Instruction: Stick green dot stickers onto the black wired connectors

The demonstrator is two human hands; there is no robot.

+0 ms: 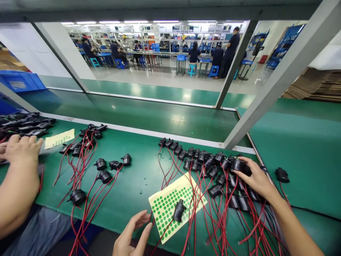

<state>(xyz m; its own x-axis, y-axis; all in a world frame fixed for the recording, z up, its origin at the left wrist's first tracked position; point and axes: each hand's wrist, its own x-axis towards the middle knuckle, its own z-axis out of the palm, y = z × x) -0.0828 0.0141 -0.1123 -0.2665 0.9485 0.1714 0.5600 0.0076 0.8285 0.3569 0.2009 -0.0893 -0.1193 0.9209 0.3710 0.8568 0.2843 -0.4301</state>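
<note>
My right hand (254,177) has its thumb and fingers closed around a small black pump (237,164) at the right end of a crowded group of such pumps with red wires. My left hand (133,231) is at the front edge of the green table, thumb and fingers apart, nothing visible between them. Just right of it lies a pale yellow sheet (166,204) of round green stickers. On that sheet rests a single black pump (179,210), tilted, its wire trailing toward the front edge.
At the left, a co-worker's hand (23,149) reaches over a pile of black pumps (23,124). More pumps (103,176) and a smaller sticker sheet (60,139) lie nearby. Metal frame posts (277,71) rise from the table. A lone pump (282,175) sits far right.
</note>
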